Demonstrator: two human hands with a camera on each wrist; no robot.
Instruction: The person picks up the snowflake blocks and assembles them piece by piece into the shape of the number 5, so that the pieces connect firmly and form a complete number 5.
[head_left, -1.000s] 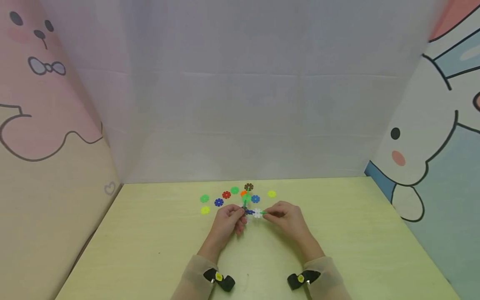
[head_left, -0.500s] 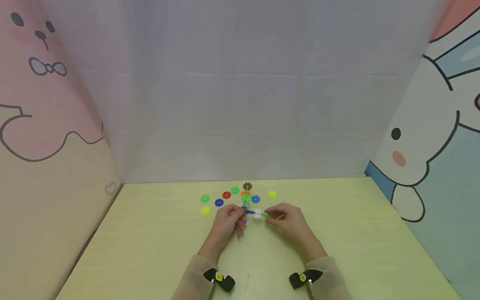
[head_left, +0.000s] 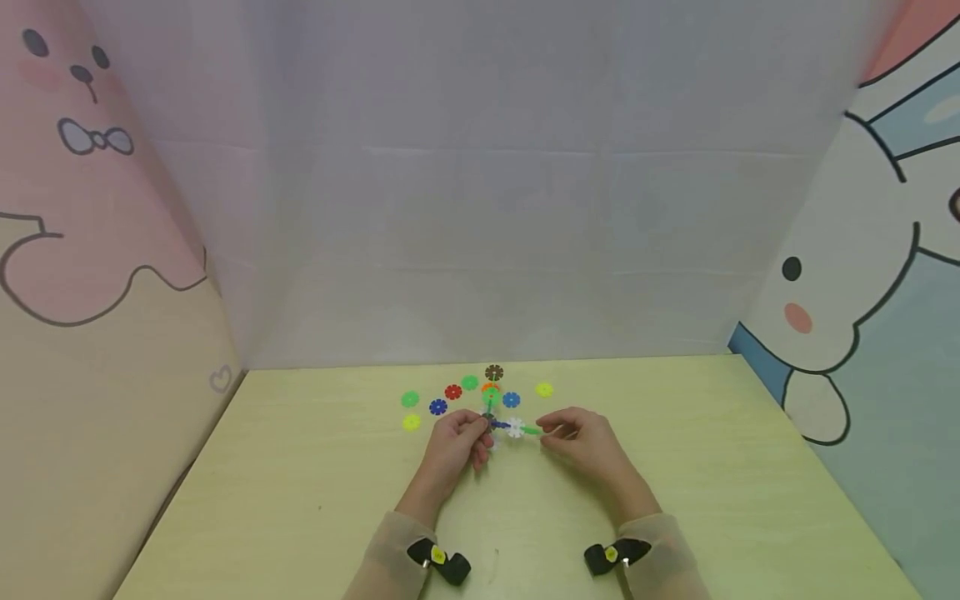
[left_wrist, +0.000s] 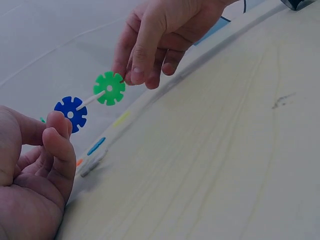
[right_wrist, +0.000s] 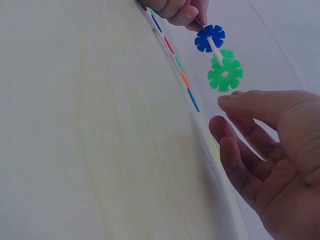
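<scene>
In the head view my left hand (head_left: 450,442) pinches a dark slotted plastic disc (head_left: 489,422). A chain of interlocking discs runs right from it: a blue disc (left_wrist: 70,114), then a white disc (head_left: 514,427), then a green disc (left_wrist: 109,88) at the end. Another green disc (head_left: 491,397) shows just beyond the left fingertips. Beside the chain's green end is my right hand (head_left: 588,442), its thumb and fingers parted with nothing between them. The right wrist view shows the fingertips close to that green disc but apart from it.
Loose slotted discs lie towards the back of the table (head_left: 300,467), among them a red disc (head_left: 453,392), a brown disc (head_left: 493,372), a blue disc (head_left: 512,400) and a yellow disc (head_left: 544,389). A pale cloth wall (head_left: 480,208) rises behind.
My right hand has let go of the green end disc and drawn slightly to the right. The left hand keeps its hold, almost still.
</scene>
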